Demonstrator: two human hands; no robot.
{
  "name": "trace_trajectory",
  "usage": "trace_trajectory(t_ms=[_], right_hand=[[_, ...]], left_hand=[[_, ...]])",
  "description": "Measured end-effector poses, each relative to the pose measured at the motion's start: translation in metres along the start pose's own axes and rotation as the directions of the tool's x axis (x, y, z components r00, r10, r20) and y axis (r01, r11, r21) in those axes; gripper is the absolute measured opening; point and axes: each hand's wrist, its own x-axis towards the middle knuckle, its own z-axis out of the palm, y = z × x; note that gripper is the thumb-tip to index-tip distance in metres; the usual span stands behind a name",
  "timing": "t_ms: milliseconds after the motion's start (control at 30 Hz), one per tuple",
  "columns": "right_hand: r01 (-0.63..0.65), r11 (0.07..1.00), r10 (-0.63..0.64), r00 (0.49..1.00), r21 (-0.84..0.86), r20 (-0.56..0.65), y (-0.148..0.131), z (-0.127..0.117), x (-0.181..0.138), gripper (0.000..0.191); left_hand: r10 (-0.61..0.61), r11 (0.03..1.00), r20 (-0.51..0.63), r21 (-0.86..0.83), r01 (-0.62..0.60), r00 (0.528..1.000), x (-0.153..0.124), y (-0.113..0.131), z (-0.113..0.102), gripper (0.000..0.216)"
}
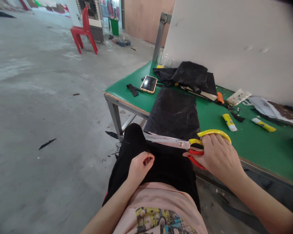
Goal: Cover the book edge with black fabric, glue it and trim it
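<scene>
My right hand (219, 154) is wrapped round the handles of a pair of scissors (183, 144), one handle yellow and the other red. Their blades point left, close together, at the front edge of a black sheet (174, 112) lying on the green table. A pale strip shows along that front edge. Over my lap, left of the scissors, my left hand (142, 164) is closed with its fingertips pinched. Something dark and tiny may be at the fingertips, too small to name.
On the green table (258, 149) lie a phone (149, 84), a black strip (132, 90), folded black sheets (189, 76), two yellow glue sticks (229, 122) and papers (266, 107). A white board (234, 42) stands behind. A red chair (84, 31) stands farther off; black scraps (47, 144) dot the floor.
</scene>
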Motion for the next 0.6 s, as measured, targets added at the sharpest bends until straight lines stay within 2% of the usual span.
trace_trajectory(t_ms=[167, 300, 400, 500, 600], right_hand=[[-0.056, 0.998, 0.056, 0.998, 0.032, 0.004, 0.005, -0.005, -0.011, 0.045], [-0.250, 0.952, 0.240, 0.968, 0.175, 0.081, 0.015, -0.007, -0.026, 0.033], [-0.382, 0.881, 0.350, 0.923, 0.278, 0.160, 0.026, -0.006, -0.035, 0.027], [-0.484, 0.808, 0.456, 0.875, 0.337, 0.164, 0.035, -0.005, -0.039, 0.029], [-0.532, 0.772, 0.497, 0.846, 0.349, 0.191, 0.038, -0.004, -0.039, 0.037]], left_hand=[[-0.031, 0.999, -0.038, -0.016, 0.030, 0.999, 0.000, 0.000, -0.005, 0.009], [-0.104, 0.994, -0.123, -0.033, 0.101, 0.987, 0.003, 0.003, -0.015, 0.007], [-0.093, 0.996, -0.214, -0.006, 0.094, 0.972, 0.008, 0.009, -0.027, 0.008], [0.036, 0.995, -0.318, 0.102, -0.004, 0.948, 0.017, 0.022, -0.041, 0.008], [0.279, 0.943, -0.378, 0.282, -0.177, 0.883, 0.031, 0.038, -0.053, 0.015]])
